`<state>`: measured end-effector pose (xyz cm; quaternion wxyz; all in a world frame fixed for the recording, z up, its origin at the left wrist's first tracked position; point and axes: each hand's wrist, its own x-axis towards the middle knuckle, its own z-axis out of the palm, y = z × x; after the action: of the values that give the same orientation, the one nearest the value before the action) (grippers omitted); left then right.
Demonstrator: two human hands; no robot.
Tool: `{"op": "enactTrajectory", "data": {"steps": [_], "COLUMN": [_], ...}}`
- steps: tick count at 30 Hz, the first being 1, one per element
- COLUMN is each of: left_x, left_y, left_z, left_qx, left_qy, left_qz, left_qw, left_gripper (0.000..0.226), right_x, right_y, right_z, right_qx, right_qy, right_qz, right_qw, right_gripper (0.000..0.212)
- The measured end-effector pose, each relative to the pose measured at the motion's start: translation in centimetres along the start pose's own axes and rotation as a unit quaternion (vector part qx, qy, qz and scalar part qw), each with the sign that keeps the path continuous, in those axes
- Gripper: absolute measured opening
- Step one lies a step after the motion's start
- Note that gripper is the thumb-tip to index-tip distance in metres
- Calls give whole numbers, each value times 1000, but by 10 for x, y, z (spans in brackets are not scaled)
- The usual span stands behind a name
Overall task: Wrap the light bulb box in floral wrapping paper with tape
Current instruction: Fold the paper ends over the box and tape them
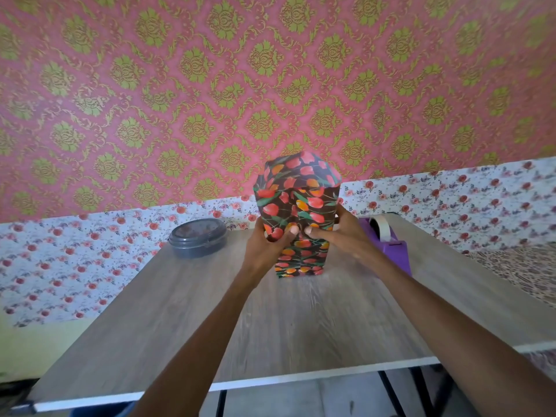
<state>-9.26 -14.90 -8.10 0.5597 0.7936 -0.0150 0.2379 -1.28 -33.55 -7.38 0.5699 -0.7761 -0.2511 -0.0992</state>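
Right in the middle of the counter stands the box, tall and upright. It is covered all over with the floral wrapping paper, which is dark with red and orange flowers and green leaves. You cannot see any of the box itself under the paper. The bottom end looks like it sits on the counter, but that part is a bit blurry. At the top the paper sticks up past the box in loose flaps and is not folded flat.

Both hands hold the box around its middle. The left hand grips the left side, and its thumb presses on the front of the paper. The right hand grips the right side, and its thumb presses on the front too. The two thumbs are very close together, almost touching. The other fingers go round the sides where you cannot see them.

Just behind the right hand is a purple tape holder with a roll of pale tape in it. To the left of the box, a bit apart from it, sits a round grey tub with a lid on. Behind the counter is a wall with pink and green patterns up high and small red flowers down low.
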Motion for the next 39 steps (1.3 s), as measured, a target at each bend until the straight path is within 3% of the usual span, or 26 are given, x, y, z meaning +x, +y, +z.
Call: {"op": "enactTrajectory", "data": {"steps": [4, 12, 17, 24, 30, 37, 39], "left_x": [-1, 5, 3, 0, -2, -5, -3], "left_y": [-5, -7, 1, 1, -4, -2, -3], "left_z": [-3, 6, 10, 9, 12, 18, 20], "left_qx": [-22, -82, -155, -175, -160, -95, -87], "left_qy": [-46, 40, 34, 25, 38, 62, 68], "left_qz": [-34, -69, -111, -112, -97, -38, -35], "left_qw": [998, 993, 981, 978, 982, 993, 993], "left_gripper": [88, 77, 70, 69, 72, 38, 38], "right_x": [-2, -15, -21, -18, -19, -24, -26], "right_y": [-2, -9, -7, -9, -15, -26, -28], "right_z": [4, 10, 7, 20, 38, 46, 47], "right_qx": [32, 43, 107, 75, 36, 20, 20], "right_qy": [33, 24, 0, 133, 231, 289, 301], "right_qz": [13, 9, 33, 50, 88, 129, 128], "right_qw": [999, 999, 994, 987, 968, 948, 945], "right_gripper": [72, 67, 43, 45, 22, 32, 30]}}
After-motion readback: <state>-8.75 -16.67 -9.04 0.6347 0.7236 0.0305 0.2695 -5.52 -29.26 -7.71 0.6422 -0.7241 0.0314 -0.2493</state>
